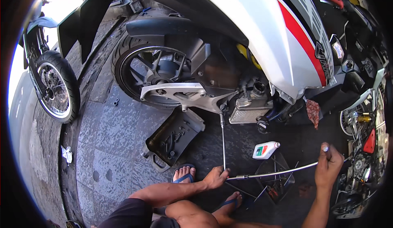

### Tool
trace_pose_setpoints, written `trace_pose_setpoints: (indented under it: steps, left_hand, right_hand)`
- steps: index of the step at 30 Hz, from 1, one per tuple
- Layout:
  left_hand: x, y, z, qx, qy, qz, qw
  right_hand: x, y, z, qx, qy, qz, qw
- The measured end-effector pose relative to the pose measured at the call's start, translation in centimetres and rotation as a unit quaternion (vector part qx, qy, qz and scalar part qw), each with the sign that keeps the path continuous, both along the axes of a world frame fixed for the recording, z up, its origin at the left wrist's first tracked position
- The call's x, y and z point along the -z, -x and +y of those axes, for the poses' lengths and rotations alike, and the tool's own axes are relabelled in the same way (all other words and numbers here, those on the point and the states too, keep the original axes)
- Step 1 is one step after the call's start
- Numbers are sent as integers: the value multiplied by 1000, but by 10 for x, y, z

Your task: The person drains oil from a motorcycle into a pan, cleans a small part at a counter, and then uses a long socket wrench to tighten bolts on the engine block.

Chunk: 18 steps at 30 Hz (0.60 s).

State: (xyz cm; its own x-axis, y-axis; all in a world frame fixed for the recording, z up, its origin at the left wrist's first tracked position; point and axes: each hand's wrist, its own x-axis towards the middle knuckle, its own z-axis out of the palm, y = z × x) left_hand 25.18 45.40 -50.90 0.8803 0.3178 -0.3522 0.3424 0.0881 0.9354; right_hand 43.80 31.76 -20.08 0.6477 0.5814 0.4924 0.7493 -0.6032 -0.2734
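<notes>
A long steel socket extension [223, 142] runs from the silver swingarm [176, 93] of a white scooter [262, 35] toward me. At its near end, my left hand [216, 177] is closed around the joint with a long metal bar [278, 173]. The bar stretches to the right, where my right hand [328, 164] is closed on it, fingers curled. A small pale round spot shows at that thumb; I cannot tell what it is. The joint inside my left fist is mostly hidden.
A black tray-like cover [192, 125] holds loose bolts. Beside the extension stands a white bottle [266, 150]; a tool tray [278, 189] lies under the bar. A patterned red rag [313, 113] hangs from the scooter. Other motorcycles stand left, near a spoked wheel [57, 86], and right.
</notes>
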Motion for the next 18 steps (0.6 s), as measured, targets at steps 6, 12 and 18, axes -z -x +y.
trace_pose_setpoints:
  steps: [6,12,18]
  left_hand:
    - [15,3,-6,-43,48,-39,997]
    - [34,-1,-6,-79,122,-20,989]
    - [35,-10,-8,-78,98,2,992]
  right_hand:
    - [-21,37,40,-65,37,-66,995]
    - [-33,80,80,-151,125,-77,978]
    - [-27,66,80,-109,120,-70,984]
